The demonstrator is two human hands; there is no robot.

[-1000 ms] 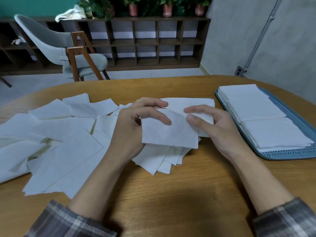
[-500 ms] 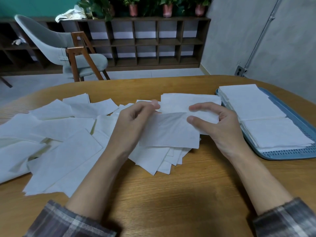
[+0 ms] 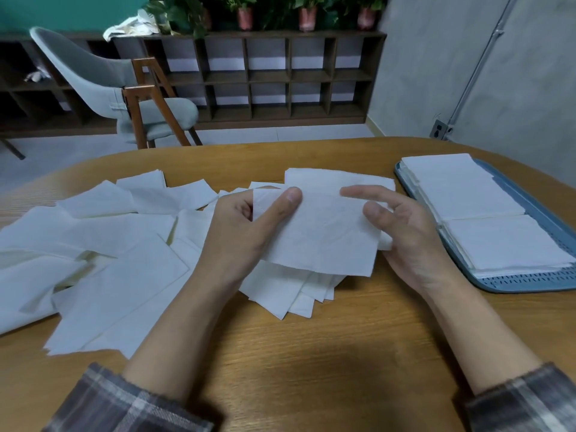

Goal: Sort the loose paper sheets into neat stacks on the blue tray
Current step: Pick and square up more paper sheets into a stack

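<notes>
White sheet [image 3: 324, 235], which our left hand [image 3: 237, 232] has just re-gripped under its thumb while our right hand [image 3: 405, 241] pinches the other edge, now hovers over the pile [image 3: 109, 275] left of the blue tray [image 3: 514, 286], ready for stacking.

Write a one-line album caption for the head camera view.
The left hand and right hand hold one paper sheet over a loose pile; two neat stacks sit on the blue tray.

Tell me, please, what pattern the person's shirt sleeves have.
Grey plaid with pale lines; the head view shows the shirt sleeves best.
</notes>
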